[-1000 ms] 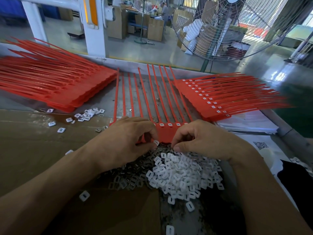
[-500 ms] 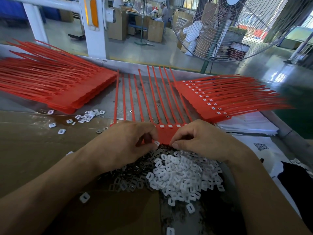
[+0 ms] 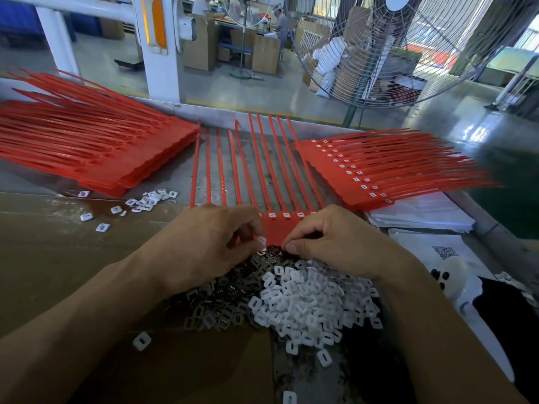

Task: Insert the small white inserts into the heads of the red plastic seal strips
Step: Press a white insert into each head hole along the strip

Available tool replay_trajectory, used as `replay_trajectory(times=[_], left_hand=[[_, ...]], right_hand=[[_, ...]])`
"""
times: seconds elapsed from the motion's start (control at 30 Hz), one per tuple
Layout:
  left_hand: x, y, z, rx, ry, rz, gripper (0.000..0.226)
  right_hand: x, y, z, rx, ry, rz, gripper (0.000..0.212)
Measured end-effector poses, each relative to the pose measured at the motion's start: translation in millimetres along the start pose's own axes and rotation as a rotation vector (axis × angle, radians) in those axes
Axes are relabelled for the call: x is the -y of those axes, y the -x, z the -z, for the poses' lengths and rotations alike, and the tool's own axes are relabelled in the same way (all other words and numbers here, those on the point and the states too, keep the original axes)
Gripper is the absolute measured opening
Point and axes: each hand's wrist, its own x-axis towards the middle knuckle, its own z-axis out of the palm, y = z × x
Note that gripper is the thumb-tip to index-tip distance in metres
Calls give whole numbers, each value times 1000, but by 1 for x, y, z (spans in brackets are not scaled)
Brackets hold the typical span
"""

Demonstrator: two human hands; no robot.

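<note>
Left hand [image 3: 204, 243]: mine, at centre frame; its fingers [image 3: 256, 239] pinch one white insert [image 3: 262, 240] at the near edge of the red strip set.
Right hand [image 3: 332, 240]: fingers curled, thumb and forefinger pressed together at the near edge of the same set; whether they hold an insert, I cannot tell.
Seal strip set [image 3: 274, 228]: lies flat on the counter [image 3: 180, 176] between my hands, tails fanning toward the top of the frame; three heads show white inserts already seated in a row.
Change: a second ago both hands were low at the loose pile; now the left has lifted slightly and the insert shows clear at its fingertips, with the right thumb drawn closer to it.
Meaning: I judge a fresh insert is picked and being oriented, so seating it into the next empty head comes next.
Insert pile [image 3: 309, 301]: heaped white pieces just below my hands, darker metal clips [image 3: 221, 304] mixed in at its left.
Unfilled stack [image 3: 96, 153]: upper left.
Finished stack [image 3: 364, 173]: right of centre, white inserts visible.
</note>
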Motion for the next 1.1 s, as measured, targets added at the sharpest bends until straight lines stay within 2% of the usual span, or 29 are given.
replay_trajectory(times=[0.2, 0.43, 0.83, 1.1], left_hand=[[0, 0, -6, -116, 83, 18, 12], [1, 1, -4, -195, 123, 1, 15], [-3, 1, -3, -258, 119, 25, 13], [9, 1, 5, -226, -50, 68, 18]], right_hand=[[17, -3, -13, -181, -195, 49, 10], [27, -6, -26, -198, -447, 96, 12], [30, -13, -38, -245, -577, 38, 7], [24, -15, -36, -414, -513, 54, 8]])
